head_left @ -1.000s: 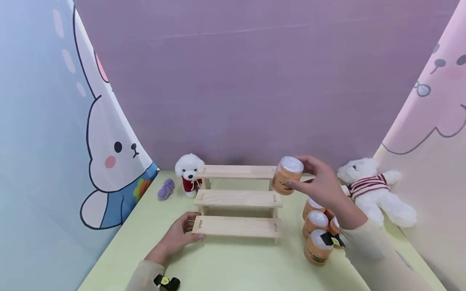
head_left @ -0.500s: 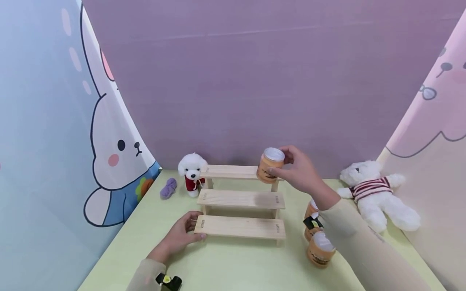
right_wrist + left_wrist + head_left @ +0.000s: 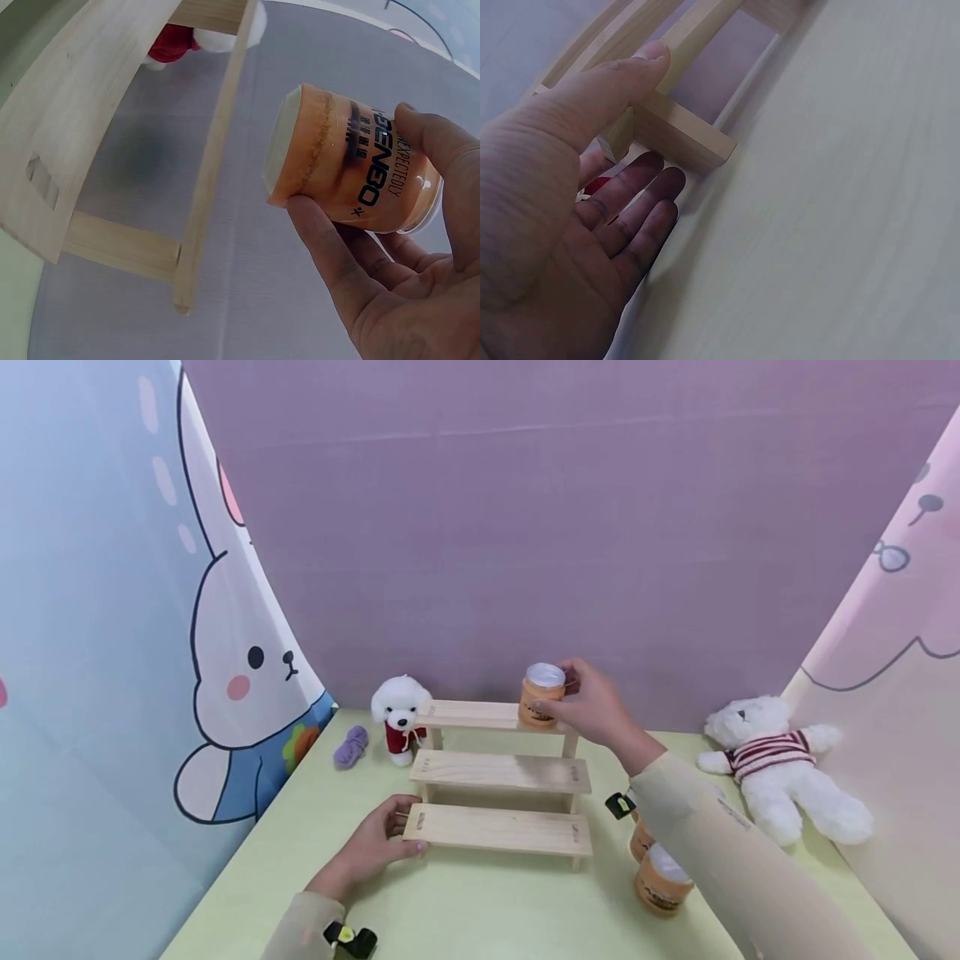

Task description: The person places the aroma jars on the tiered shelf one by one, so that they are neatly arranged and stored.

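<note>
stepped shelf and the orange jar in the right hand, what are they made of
The stepped shelf looks like pale unfinished wood: visible grain, square-cut slats, slotted joints. The orange jar looks like clear glossy plastic, possibly glass, with orange contents showing through, black print on the side and a whitish lid; the right hand grips it.

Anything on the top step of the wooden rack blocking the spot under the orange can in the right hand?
Nothing visible. The right hand holds the orange can at the right end of the top step, and that board shows bare. The white toy dog stands on the table beside the rack's left end.
</note>
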